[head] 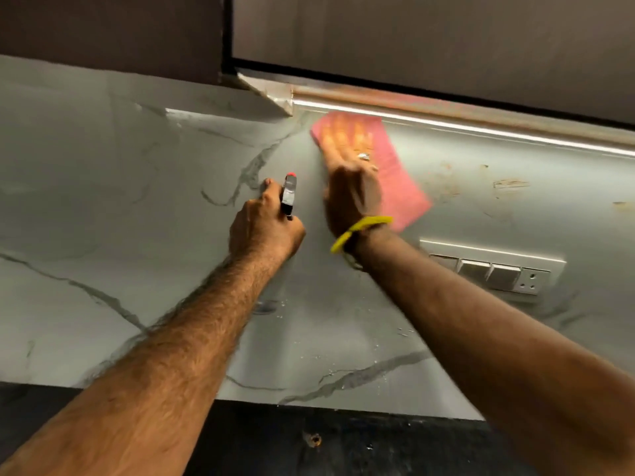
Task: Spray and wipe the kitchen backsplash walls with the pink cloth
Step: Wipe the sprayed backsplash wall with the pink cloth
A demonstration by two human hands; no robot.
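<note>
Pressing pink cloth (388, 159) flat with our open right hand (350, 180); left hand (264, 228) grips spray bottle (289, 197). Risk: wet cloth reaches switch panel (494, 269) lower right, moisture gets in.

— How many hands are up at the wall?
— Two: a left hand (266, 231) and a right hand (352, 187).
— Cloths?
— One pink cloth (395, 173).
— Spray bottles?
— One spray bottle (289, 197), only its top showing.
— Anything worn?
— One yellow wristband (357, 231) and one ring (364, 156).
— And fixed to the backsplash (103, 201)?
— One switch plate (494, 269), with three rocker switches and one socket. One light strip (481, 128) above.
</note>
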